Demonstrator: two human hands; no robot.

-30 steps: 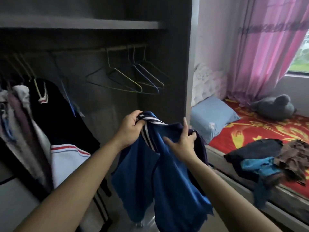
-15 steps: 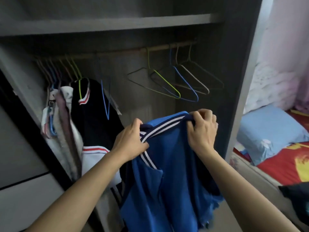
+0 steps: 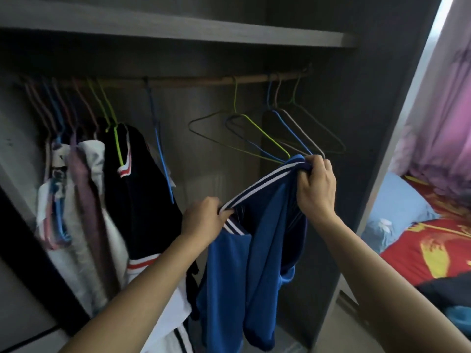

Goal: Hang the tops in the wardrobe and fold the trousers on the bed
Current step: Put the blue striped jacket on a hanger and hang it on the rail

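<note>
— Blue top (image 3: 265, 238): who has it, and where?

— Both hands. The left hand (image 3: 204, 217) pinches the white-striped band (image 3: 260, 183) low down, fingers curled round it. The right hand (image 3: 316, 189) grips the band's other end higher up, its fist closed on a bunch of cloth. The band runs taut between them. The rest hangs loose in front of the open wardrobe (image 3: 178, 29), under the right half of the rail (image 3: 204, 81).

— How will it handle?

— I'd judge it a soft, light knit. It droops with no stiffness, so it won't hold its opening for a hanger unaided. The band looks the firmest part and the sensible hold; kept spread, it would let a hanger's shoulder slip in.

— Nearest hanger?

— The empty wire hangers (image 3: 280, 133) bunch at the rail's right end, their lower corners just above the right knuckles. I can't tell whether they touch. Toward the rail's left end hang a black top (image 3: 137, 187) and some paler clothes. Past the wardrobe's right side is the bed (image 3: 420, 250), with a blue pillow (image 3: 397, 212).

— What has changed?

— Half a second ago the hands were closer together and nearly level. Now the right one has risen toward the hangers and the band slants. A second ago the clothes piled on the bed were in plain view; now only a dark corner shows.
</note>
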